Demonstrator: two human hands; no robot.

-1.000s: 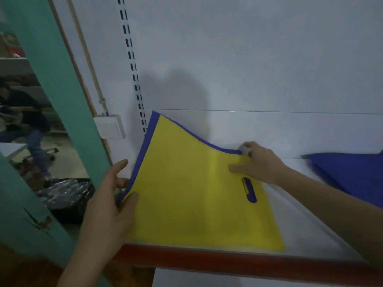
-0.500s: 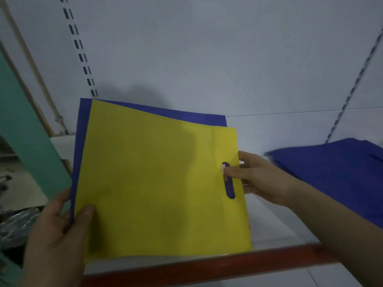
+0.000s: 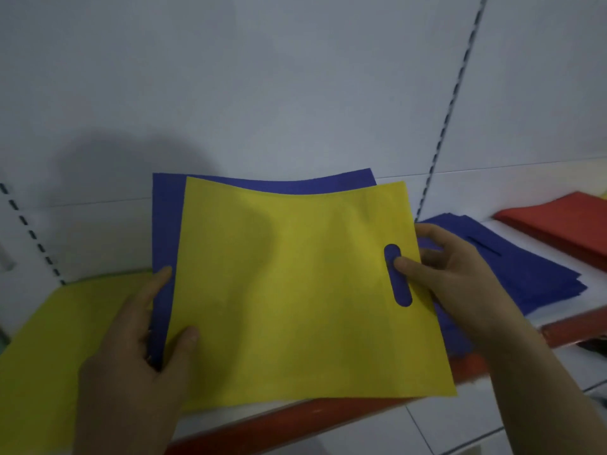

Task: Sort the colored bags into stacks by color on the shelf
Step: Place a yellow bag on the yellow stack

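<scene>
I hold a yellow bag (image 3: 295, 290) flat in front of me with a blue bag (image 3: 162, 231) behind it, both lifted above the shelf. My left hand (image 3: 138, 366) grips their left edge, thumb on the yellow face. My right hand (image 3: 460, 274) pinches the right edge, thumb at the handle slot, where blue shows through. On the shelf lie a yellow stack (image 3: 49, 349) at the left, a blue stack (image 3: 525, 264) to the right and a red stack (image 3: 565, 224) at the far right.
The white shelf (image 3: 597, 290) has a red front lip (image 3: 295, 421). A white back panel (image 3: 295, 93) rises behind, with slotted uprights (image 3: 446, 126) at left and right.
The view has swung right, and the yellow and red stacks have come into sight. The two held bags moved right and now sit square to me. My right thumb slid to the handle slot.
</scene>
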